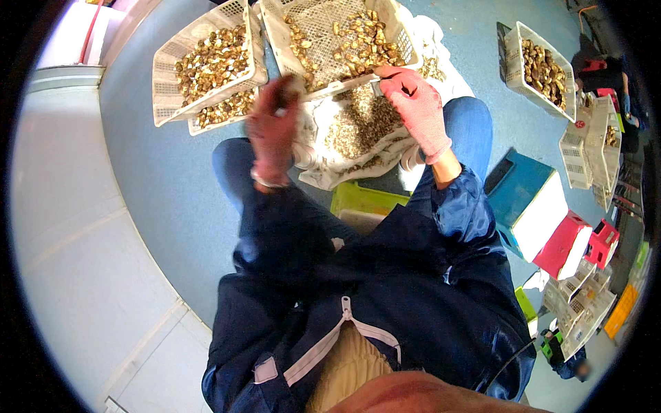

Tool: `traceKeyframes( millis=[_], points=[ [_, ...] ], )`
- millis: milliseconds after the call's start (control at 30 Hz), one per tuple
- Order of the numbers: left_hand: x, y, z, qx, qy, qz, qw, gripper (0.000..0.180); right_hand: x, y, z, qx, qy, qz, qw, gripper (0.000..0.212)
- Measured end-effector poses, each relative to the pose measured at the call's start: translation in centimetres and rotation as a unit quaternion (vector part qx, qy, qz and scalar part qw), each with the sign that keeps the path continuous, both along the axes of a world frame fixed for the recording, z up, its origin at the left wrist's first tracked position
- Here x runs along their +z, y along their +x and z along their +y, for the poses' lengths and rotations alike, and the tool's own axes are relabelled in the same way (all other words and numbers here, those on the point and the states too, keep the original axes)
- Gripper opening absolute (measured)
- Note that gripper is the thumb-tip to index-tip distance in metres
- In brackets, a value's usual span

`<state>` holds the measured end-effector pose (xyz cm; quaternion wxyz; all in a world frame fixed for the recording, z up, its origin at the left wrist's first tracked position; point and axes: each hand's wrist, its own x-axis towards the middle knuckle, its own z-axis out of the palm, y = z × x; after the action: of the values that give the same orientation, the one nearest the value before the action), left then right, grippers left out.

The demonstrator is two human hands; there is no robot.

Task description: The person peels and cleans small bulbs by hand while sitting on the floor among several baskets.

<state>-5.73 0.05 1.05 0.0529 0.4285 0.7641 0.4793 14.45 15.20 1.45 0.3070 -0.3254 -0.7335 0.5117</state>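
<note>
My left hand, in a pink knit glove, is raised in front of the left basket and blurred by motion. Something dark shows near its fingers, too smeared to name. My right hand, gloved alike, has its fingers drawn together at the near rim of a white plastic basket; what they pinch is hidden. Brown-and-pale mushrooms lie in that basket, heaped toward its right side. Below the rim, between my knees, a white cloth carries a pile of small brown trimmings.
Left of it, a white basket full of mushrooms rests over another. At right stand another mushroom basket, a teal-and-white stool, red stools and stacked crates. A green stool is beneath me. People are at far right.
</note>
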Motion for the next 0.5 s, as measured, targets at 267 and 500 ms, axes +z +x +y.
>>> traceKeyframes(
  millis=[267,500],
  points=[
    [-1.8,-21.5,-2.1,0.168,-0.204,0.256,0.930,0.061,1.9,0.8,-0.3,-0.039,-0.137,0.018,0.990,0.014],
    [-7.1,-12.2,11.6,-0.245,-0.349,0.039,0.904,0.057,3.5,2.3,1.0,-0.135,-0.141,0.042,0.980,0.011]
  ],
)
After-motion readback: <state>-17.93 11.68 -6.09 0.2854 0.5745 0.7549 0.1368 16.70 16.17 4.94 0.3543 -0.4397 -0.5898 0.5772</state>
